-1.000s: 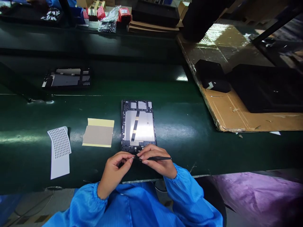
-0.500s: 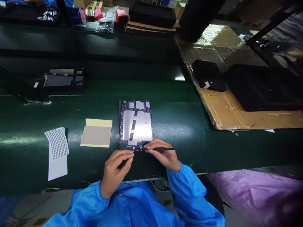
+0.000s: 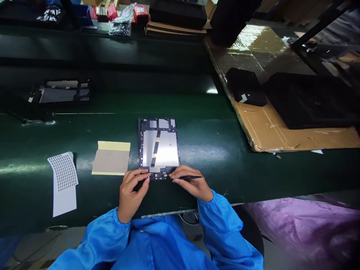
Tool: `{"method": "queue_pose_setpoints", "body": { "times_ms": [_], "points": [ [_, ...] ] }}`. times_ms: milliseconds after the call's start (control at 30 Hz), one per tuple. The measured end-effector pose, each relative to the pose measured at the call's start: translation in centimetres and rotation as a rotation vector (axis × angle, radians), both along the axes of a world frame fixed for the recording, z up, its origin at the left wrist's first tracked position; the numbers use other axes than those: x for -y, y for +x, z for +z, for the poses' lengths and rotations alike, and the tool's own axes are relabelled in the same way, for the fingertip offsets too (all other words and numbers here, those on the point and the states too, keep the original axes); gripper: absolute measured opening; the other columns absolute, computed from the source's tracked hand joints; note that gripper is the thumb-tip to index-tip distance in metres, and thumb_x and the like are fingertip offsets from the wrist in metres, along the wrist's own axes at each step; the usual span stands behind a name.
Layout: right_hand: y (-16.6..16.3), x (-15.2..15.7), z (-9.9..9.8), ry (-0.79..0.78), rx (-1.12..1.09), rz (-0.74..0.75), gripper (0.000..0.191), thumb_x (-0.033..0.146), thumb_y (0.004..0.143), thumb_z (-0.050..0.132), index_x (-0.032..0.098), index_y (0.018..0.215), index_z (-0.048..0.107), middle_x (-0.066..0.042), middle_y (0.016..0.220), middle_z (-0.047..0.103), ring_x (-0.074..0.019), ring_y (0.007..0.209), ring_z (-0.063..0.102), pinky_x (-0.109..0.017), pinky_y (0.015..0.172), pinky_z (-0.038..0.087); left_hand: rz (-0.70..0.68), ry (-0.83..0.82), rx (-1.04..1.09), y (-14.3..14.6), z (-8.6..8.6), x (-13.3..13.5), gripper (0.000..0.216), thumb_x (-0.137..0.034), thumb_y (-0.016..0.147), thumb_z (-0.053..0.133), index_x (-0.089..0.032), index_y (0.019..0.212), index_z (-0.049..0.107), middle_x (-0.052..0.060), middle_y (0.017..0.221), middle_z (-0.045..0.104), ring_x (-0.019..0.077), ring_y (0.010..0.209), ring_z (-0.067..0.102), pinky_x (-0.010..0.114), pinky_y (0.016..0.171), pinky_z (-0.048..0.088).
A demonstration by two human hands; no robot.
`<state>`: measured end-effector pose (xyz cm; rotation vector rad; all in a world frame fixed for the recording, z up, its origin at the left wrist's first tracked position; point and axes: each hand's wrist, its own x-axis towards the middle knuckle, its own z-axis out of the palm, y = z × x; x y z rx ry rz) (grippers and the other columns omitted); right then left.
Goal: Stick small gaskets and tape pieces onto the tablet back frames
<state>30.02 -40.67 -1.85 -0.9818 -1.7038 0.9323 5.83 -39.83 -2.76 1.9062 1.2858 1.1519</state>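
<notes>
An open tablet frame [image 3: 159, 147] lies face down on the dark green belt [image 3: 213, 150], its silver plate and a black-and-yellow ribbon cable showing. My right hand [image 3: 191, 184] pinches black tweezers [image 3: 188, 177] whose tip rests at the frame's near edge. My left hand [image 3: 131, 191] has curled fingers, the fingertips touching the frame's near left corner. Both arms wear blue sleeves.
A tan pad on yellow backing [image 3: 111, 162] and a white sheet of small stickers [image 3: 63, 182] lie left of the frame. Another frame [image 3: 60, 92] sits far left. A cardboard sheet [image 3: 270, 127] with black boxes [image 3: 309, 99] is at the right; packets [image 3: 120, 18] at the back.
Both hands moved forward from near my body to the frame's near edge. The left fingers, earlier pinched at the tweezers' tip, now rest on the frame's corner. The other frame drifted left.
</notes>
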Motion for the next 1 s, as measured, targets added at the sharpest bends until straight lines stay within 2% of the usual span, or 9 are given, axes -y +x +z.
{"method": "queue_pose_setpoints", "body": {
  "times_ms": [333,733,1000],
  "points": [
    [-0.05,0.05,-0.54,0.022,-0.011,0.011,0.012,0.015,0.094,0.066,0.022,0.102,0.072,-0.006,0.092,0.075,-0.0188,0.087,0.073,-0.033,0.076,0.063,0.004,-0.013,-0.006,0.10,0.18,-0.01,0.015,-0.018,0.091,0.066,-0.026,0.100,0.074,0.002,0.101,0.073,0.0171,0.097,0.067,0.034,0.087,0.054],
    [-0.17,0.28,-0.11,0.003,0.036,0.029,0.013,0.017,0.095,0.064,0.022,0.104,0.072,-0.007,0.093,0.074,-0.0194,0.088,0.074,-0.033,0.077,0.063,0.008,-0.030,-0.005,0.00,0.02,0.01,0.013,-0.020,0.091,0.065,-0.026,0.099,0.074,0.003,0.102,0.073,0.0182,0.098,0.067,0.037,0.088,0.055],
    [0.29,0.30,-0.22,-0.042,-0.049,-0.057,0.007,0.022,0.093,0.067,0.022,0.097,0.073,-0.007,0.090,0.075,-0.0198,0.085,0.073,-0.035,0.076,0.062,0.014,-0.091,0.067,-0.17,0.22,-0.03,0.011,-0.024,0.091,0.066,-0.027,0.097,0.075,0.002,0.100,0.074,0.0178,0.096,0.068,0.036,0.089,0.055]
  ]
}}
